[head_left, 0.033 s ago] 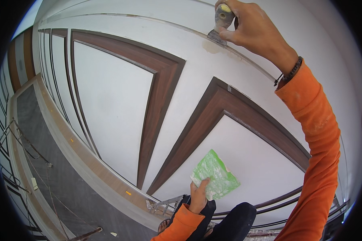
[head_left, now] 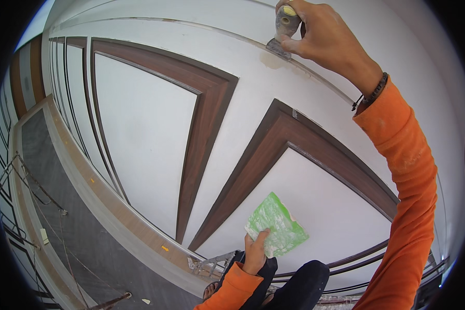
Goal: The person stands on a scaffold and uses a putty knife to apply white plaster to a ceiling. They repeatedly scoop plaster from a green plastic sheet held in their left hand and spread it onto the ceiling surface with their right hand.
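My right hand (head_left: 330, 36) reaches up the white wall (head_left: 253, 88), its fingers wrapped round the worn grey handle of a putty knife (head_left: 287, 23). The blade meets the wall at a thin horizontal strip of trim (head_left: 222, 32). A beige damp-looking patch of filler (head_left: 272, 61) lies just under the blade. Lower down, my left hand (head_left: 255, 253) grips the edge of a thin green square sheet (head_left: 277, 225), smeared with white putty. This sheet is held away from the knife, in front of a white wall panel.
Dark brown panel mouldings (head_left: 212, 119) frame the wall on both sides of a narrow white strip. Far below lies a grey floor (head_left: 103, 232) with a tan border. A metal ladder (head_left: 217, 262) is beside my legs (head_left: 299, 287); thin scaffold bars (head_left: 41, 191) stand at left.
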The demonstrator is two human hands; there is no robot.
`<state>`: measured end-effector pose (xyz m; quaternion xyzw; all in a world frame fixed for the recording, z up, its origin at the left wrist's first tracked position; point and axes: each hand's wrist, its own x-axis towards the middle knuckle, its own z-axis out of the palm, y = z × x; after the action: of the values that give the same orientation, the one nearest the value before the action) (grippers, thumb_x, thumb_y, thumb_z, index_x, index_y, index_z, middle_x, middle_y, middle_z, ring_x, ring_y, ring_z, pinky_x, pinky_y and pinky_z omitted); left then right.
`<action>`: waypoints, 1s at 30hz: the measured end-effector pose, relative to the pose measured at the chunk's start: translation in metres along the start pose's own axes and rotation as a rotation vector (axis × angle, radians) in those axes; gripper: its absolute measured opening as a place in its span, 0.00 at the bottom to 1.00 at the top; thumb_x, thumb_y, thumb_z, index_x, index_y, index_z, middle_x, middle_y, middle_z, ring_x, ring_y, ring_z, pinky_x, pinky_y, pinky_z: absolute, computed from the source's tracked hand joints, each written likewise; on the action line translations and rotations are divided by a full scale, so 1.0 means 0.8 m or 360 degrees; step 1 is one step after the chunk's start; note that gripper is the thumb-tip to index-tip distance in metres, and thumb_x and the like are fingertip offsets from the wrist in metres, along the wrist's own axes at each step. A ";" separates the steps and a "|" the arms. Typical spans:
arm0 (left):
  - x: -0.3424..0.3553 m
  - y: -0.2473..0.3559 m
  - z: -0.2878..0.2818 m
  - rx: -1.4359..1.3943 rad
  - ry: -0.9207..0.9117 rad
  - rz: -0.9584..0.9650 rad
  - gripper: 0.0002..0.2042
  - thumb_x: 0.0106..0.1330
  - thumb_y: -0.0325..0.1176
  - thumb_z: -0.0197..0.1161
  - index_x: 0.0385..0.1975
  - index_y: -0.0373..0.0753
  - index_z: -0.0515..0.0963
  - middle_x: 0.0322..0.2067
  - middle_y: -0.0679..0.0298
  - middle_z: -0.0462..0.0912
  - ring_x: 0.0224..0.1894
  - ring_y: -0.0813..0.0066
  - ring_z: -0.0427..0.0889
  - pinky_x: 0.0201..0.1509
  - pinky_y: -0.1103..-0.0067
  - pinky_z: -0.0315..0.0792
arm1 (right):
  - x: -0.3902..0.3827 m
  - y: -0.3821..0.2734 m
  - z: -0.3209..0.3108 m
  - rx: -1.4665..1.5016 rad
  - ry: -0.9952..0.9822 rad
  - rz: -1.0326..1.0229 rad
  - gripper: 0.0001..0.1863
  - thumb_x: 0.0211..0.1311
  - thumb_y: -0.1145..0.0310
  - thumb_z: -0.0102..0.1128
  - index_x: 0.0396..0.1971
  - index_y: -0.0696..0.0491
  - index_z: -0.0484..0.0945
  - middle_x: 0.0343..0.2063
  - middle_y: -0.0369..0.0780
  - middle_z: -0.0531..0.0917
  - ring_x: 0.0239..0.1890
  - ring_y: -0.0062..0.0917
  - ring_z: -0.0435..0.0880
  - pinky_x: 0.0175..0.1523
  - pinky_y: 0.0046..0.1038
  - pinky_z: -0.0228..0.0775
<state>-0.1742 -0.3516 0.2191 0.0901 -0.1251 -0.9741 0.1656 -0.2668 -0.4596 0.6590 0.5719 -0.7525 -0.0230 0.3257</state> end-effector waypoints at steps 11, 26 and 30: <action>-0.001 0.003 0.000 0.0002 -0.0053 0.0001 0.17 0.65 0.24 0.58 0.53 0.31 0.70 0.45 0.56 0.80 0.43 0.65 0.85 0.44 0.70 0.84 | 0.007 -0.002 0.005 -0.0257 -0.0006 -0.0053 0.12 0.52 0.67 0.66 0.33 0.55 0.74 0.26 0.46 0.81 0.30 0.36 0.81 0.34 0.35 0.73; -0.011 0.017 0.015 -0.0006 -0.0031 0.0001 0.17 0.66 0.26 0.59 0.53 0.27 0.71 0.46 0.57 0.80 0.44 0.70 0.83 0.46 0.76 0.79 | 0.009 -0.011 0.017 -0.0476 -0.0044 0.0040 0.13 0.56 0.69 0.62 0.37 0.59 0.73 0.24 0.46 0.81 0.28 0.35 0.82 0.32 0.32 0.76; -0.011 0.016 0.010 -0.0015 -0.0044 -0.0020 0.17 0.67 0.25 0.59 0.54 0.28 0.70 0.46 0.57 0.79 0.45 0.70 0.83 0.47 0.76 0.79 | 0.011 -0.017 0.022 -0.0604 -0.0100 0.0054 0.11 0.56 0.69 0.62 0.34 0.60 0.73 0.22 0.46 0.81 0.27 0.35 0.82 0.32 0.31 0.76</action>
<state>-0.1638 -0.3590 0.2312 0.0765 -0.1224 -0.9768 0.1581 -0.2654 -0.4783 0.6439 0.4864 -0.7540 -0.1767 0.4046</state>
